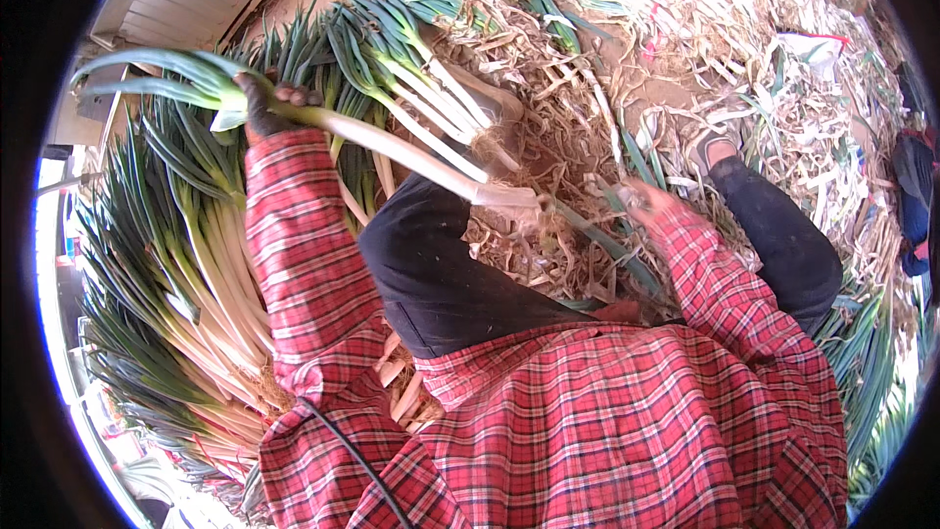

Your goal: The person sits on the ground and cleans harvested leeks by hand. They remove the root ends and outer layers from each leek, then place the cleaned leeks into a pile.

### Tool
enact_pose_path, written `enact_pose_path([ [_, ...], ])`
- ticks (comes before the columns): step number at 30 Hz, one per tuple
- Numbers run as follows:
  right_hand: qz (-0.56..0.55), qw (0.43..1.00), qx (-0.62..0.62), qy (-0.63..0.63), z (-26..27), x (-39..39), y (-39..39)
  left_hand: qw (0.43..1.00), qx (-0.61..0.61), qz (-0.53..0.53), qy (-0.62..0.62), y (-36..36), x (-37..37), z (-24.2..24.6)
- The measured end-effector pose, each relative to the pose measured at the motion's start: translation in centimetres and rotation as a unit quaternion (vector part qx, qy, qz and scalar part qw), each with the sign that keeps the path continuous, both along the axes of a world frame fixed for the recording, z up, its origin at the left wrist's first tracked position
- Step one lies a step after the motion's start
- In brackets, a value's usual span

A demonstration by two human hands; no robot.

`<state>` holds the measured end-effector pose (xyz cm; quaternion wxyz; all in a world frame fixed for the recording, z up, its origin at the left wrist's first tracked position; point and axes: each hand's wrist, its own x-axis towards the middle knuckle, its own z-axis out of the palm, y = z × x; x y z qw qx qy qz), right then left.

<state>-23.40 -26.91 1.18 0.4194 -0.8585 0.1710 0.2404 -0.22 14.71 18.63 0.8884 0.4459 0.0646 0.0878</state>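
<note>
My left hand [283, 99] is closed around a long green onion [411, 154] near where its leaves begin. The white stalk slants down to the right across my bent knee, its root end near the middle of the view. The green leaves reach out to the left. My right hand [637, 202] is blurred, to the right of that root end and apart from it, above dry leaf litter. Whether its fingers hold anything is unclear. Beyond the held stalk, several pale-stemmed green onions [433, 92] lie side by side with roots toward me.
A large heap of green onions [213, 272] stands at my left. Dry peeled leaves [705, 22] cover the ground ahead and to the right. More green onions [855, 345] lie at the right. A white bag [815, 51] rests on the litter. Dark clothing [914, 198] shows at the right rim.
</note>
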Motion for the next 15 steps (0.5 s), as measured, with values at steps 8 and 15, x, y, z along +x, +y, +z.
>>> enact_pose_path([
  [8,0.155,0.952,0.234,-0.119,5.3,1.9,17.1,0.993,-0.005,-0.060,0.102,-4.2,-0.1,-5.0],
  [15,0.112,0.907,0.405,-0.019,7.5,4.4,15.2,0.952,-0.169,-0.232,0.104,-6.8,-2.2,-12.2],
])
